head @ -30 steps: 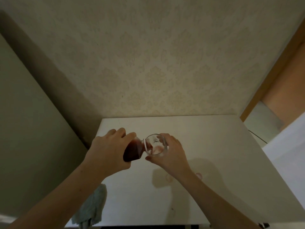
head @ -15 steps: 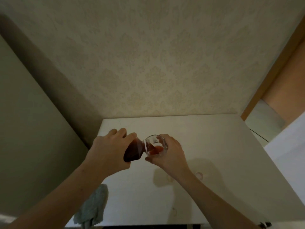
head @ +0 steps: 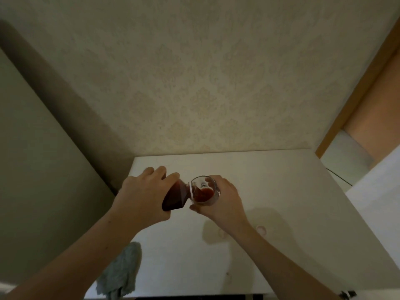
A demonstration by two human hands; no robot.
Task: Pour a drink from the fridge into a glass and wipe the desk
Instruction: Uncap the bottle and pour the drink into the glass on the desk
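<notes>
Left hand: my left hand (head: pixel 144 194) is wrapped around the bottle (head: pixel 175 198), fingers over the top of it and thumb underneath, holding it tipped well over to the right above the desk.
Bottle: dark red through its body, neck pointing right and slightly up, its pale ring at the mouth sitting at the glass rim; I cannot tell whether the two touch.
Right hand: my right hand (head: pixel 224 201) grips the glass (head: pixel 204 190) from the right side and below, fingers curled round its far wall, thumb at the near side.
Glass: clear, held up off the desk and leaning left toward the bottle's mouth, with a shallow pool of red drink (head: pixel 205 194) lying in its lower part.
Where this is: both are in the air above the left half of the desk (head: pixel 281 191), nearer the back edge than the front.
Desk: pale and flat, its back edge against the patterned wallpaper (head: pixel 205 83), its left edge next to a plain greenish panel (head: pixel 32 159).
Cloth: a grey-green cloth (head: pixel 121 276) lies crumpled at the front left corner of the desk, hanging over the front edge, well apart from my hands.
Marks: a faint pinkish ring (head: pixel 261 229) shows on the desk just right of my right forearm.
</notes>
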